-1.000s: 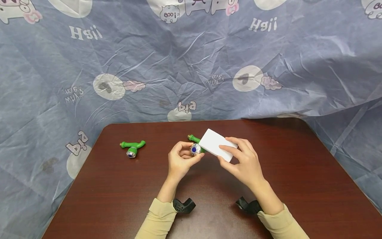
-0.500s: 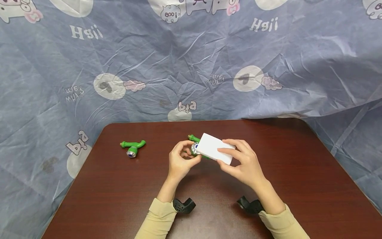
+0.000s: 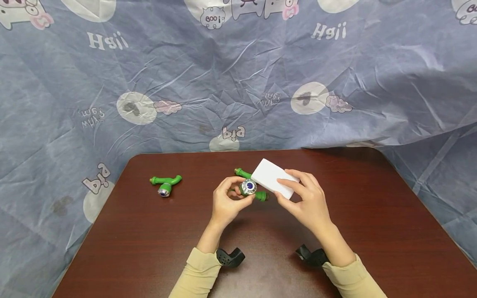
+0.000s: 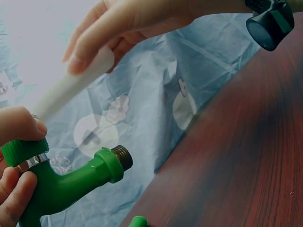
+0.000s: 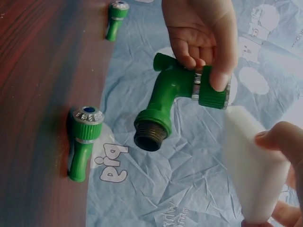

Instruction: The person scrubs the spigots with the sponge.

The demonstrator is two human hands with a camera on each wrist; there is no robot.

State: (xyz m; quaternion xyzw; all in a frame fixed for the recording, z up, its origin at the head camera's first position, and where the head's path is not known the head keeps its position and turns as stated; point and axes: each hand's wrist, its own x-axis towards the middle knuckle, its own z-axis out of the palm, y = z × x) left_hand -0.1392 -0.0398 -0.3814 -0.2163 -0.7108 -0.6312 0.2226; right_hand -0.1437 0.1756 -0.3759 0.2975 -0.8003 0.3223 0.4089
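Note:
My left hand (image 3: 225, 203) grips a green tap (image 4: 71, 187) by its ribbed knob, thumb on one side and fingers on the other. The knob (image 3: 249, 187) has a silvery faceted rim and a blue centre, and it faces up toward the head camera. In the right wrist view the tap's brass threaded end (image 5: 150, 135) points down. My right hand (image 3: 311, 200) pinches a white block (image 3: 269, 176) that looks like a sponge, thumb against fingers. One end of the block comes right up to the knob's rim.
A second green tap (image 3: 165, 182) lies on the brown table (image 3: 156, 240) at the left. Another tap (image 3: 241, 172) lies behind the held one, partly covered by it. Patterned blue-grey cloth (image 3: 208, 82) hangs behind the table.
The white block slid left and down across the knob's face, then back up and right, uncovering it. The held tap has shifted slightly right, and its threaded end now shows.

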